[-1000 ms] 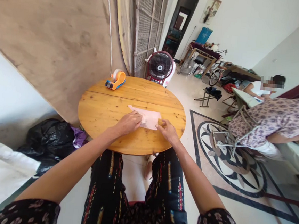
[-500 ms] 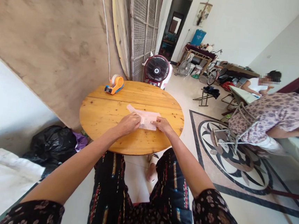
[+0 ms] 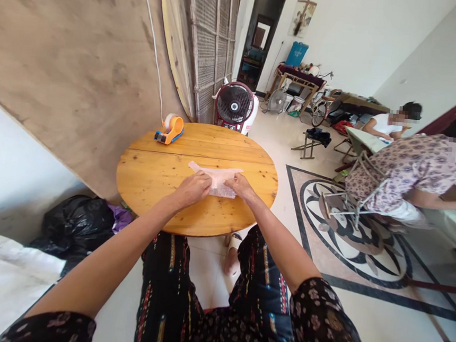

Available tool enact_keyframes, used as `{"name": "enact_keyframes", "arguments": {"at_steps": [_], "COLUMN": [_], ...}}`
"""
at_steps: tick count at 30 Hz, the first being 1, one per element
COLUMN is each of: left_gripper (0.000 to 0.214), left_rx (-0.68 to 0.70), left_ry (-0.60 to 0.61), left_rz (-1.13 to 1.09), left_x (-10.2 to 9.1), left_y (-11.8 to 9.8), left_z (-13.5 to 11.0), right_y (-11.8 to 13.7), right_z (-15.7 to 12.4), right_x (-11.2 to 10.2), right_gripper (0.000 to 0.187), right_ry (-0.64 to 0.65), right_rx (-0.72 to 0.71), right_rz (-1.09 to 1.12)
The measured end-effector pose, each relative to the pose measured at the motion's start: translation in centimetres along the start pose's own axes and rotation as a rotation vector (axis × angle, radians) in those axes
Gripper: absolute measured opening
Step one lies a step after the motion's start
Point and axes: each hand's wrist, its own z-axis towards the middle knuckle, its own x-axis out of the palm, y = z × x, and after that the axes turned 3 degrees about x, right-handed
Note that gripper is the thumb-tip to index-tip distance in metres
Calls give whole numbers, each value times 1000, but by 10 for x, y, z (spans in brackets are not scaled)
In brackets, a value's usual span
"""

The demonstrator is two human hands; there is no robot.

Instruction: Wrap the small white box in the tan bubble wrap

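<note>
A small piece of translucent pinkish bubble wrap [image 3: 223,191] lies near the middle of the round wooden table [image 3: 142,195]. My left hand [image 3: 195,187] is closed on its left part, with the fingers curled and the knuckles up. On the right part, my right hand [image 3: 241,185] pinches the wrap, and the sheet bunches a little between the two hands. Its upper left corner sticks out beyond my left hand. Whether anything lies inside the wrap I cannot make out.
An orange tape dispenser [image 3: 174,130] with a roll stands at the table's far left. Behind the table is a dark round fan [image 3: 234,106]. Black plastic bags [image 3: 77,224] lie on the floor at left. Two people sit at tables on the right, one on a folding chair [image 3: 361,196].
My right hand has shifted slightly left and up, its fingers curling further over the wrap, which is now more creased. My left hand keeps its hold. The whole view has shifted slightly.
</note>
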Motion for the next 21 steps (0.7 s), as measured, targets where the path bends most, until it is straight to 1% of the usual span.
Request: {"name": "enact_keyframes", "arguments": {"at_steps": [2,5,8,14,17,21], "left_gripper": [17,17,17,19,20,20], "left_rx": [-3,-11,-11,4,2,12], "left_ry": [2,1,-6,-4,-1,-17], "left_rz": [-4,-11,-21,-14,-12,-8], "left_x": [1,2,3,2,2,3], "left_y": [1,2,3,2,2,2], "left_z": [0,-1,0,0,0,0], "right_y": [2,4,6,13,15,13], "right_z": [2,6,11,13,12,9], "right_x": [1,5,9,10,11,13], "right_gripper": [30,23,14,6,6,9], "right_ry": [35,76,83,72,74,87], "right_rx": [53,114,110,52,48,85], "right_rz": [-21,-79,-122,-177,-173,-148]}}
